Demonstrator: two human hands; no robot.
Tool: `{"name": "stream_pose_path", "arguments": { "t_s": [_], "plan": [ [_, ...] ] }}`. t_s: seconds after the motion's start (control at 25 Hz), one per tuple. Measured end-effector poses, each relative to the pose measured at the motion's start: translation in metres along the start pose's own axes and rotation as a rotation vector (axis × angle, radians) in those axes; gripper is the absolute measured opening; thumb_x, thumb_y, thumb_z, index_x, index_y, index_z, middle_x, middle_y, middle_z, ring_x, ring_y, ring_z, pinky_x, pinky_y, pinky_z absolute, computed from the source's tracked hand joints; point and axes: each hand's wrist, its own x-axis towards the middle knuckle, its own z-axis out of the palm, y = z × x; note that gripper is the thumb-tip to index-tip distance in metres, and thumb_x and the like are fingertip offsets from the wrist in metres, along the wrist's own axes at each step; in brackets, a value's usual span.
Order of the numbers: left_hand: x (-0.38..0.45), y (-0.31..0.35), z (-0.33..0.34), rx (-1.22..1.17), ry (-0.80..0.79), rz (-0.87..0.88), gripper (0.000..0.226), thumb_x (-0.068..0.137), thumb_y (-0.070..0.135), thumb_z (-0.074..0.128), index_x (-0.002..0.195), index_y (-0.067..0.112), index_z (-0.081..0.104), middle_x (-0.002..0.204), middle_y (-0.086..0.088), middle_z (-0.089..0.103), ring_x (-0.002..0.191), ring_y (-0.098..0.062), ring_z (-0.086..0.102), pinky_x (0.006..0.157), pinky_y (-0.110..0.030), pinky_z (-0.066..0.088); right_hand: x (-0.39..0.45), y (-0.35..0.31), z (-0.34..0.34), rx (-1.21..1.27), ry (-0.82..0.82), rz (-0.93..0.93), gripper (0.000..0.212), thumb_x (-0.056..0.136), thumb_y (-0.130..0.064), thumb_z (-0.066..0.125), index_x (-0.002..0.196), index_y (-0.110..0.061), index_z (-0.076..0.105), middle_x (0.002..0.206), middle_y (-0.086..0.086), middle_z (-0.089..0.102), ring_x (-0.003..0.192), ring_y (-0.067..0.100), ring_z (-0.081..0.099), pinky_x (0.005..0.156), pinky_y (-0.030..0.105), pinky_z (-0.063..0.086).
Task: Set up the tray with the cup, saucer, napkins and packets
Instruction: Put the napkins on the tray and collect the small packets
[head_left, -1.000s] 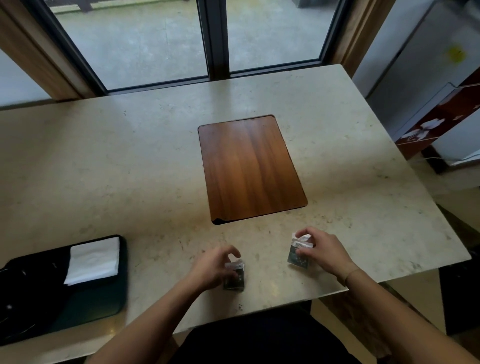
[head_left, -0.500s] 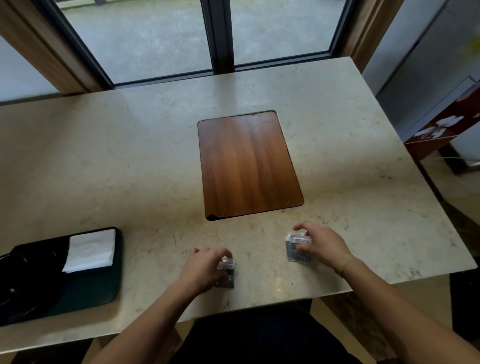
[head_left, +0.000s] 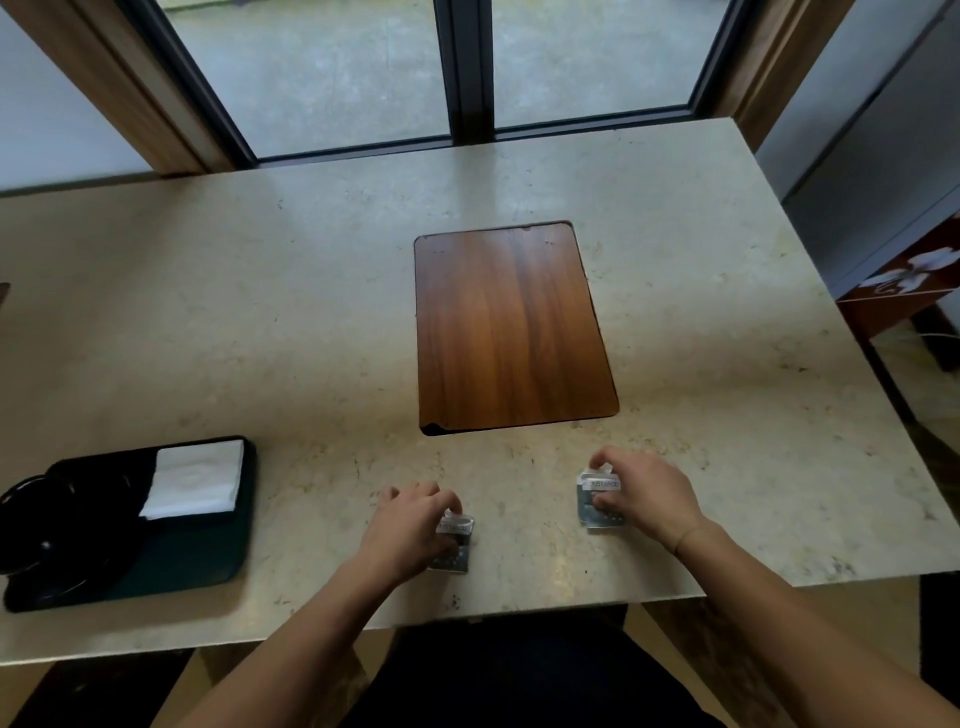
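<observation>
- Seen from the head view, the left hand (head_left: 410, 525) lies low on the pale stone surface (head_left: 260, 338), near its front edge, with fingers curled down over a small packet (head_left: 453, 543).
- That left packet lies on the surface; the fingertips pinch its upper end, where a white strip shows, and its darker lower part sticks out toward the person.
- Off to the right, well apart from the first, the right hand (head_left: 644, 496) pinches a second packet (head_left: 597, 501) between thumb and bent fingers.
- This second packet also rests on the surface, its white printed strip facing up; the lettering is too blurred to read.
- At the left end of the surface sits a dark tray (head_left: 208, 561), its near left corner running toward the edge of the view.
- A folded white napkin (head_left: 196, 478) lies in the tray's far right corner.
- Dark rounded dishware (head_left: 57, 525) fills the tray's left part; whether it is the saucer, the cup or both cannot be told against the dark tray.
- Both packets lie outside the tray, to its right.
- A brown wooden panel (head_left: 509, 327) is set into the middle of the surface, beyond the two hands.
- Beyond the far edge stands a dark-framed window (head_left: 467, 73).
</observation>
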Motion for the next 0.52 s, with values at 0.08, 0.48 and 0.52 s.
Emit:
{"name": "stream_pose_path", "arguments": {
  "t_s": [0.08, 0.48, 0.52],
  "plan": [
    [0.0013, 0.0011, -0.0010, -0.003, 0.003, -0.004, 0.034, 0.081, 0.044, 0.067, 0.112, 0.034, 0.057, 0.116, 0.007, 0.055, 0.104, -0.014, 0.049, 0.090, -0.034, 0.033, 0.0020, 0.0010, 0.0019, -0.026, 0.014, -0.004, 0.037, 0.078, -0.043, 0.073, 0.110, -0.036, 0.056, 0.112, -0.005, 0.062, 0.097, 0.014, 0.048, 0.080, 0.027, 0.047],
    [0.0066, 0.0034, -0.0074, 0.034, -0.069, -0.001, 0.024, 0.085, 0.039, 0.065, 0.103, 0.029, 0.053, 0.113, 0.003, 0.059, 0.099, -0.016, 0.046, 0.089, -0.034, 0.037, 0.0054, -0.0011, 0.0031, 0.055, -0.027, 0.041, 0.026, 0.078, -0.039, 0.073, 0.090, -0.034, 0.050, 0.100, -0.004, 0.059, 0.095, 0.015, 0.046, 0.081, 0.032, 0.048],
    [0.0069, 0.0036, -0.0084, 0.029, -0.080, -0.005, 0.023, 0.085, 0.038, 0.065, 0.101, 0.029, 0.052, 0.111, 0.004, 0.061, 0.097, -0.016, 0.046, 0.089, -0.034, 0.036, 0.0052, -0.0007, 0.0028, 0.065, -0.032, 0.039, 0.026, 0.078, -0.038, 0.073, 0.091, -0.034, 0.051, 0.099, -0.004, 0.060, 0.094, 0.015, 0.048, 0.080, 0.032, 0.049]
  ]
}}
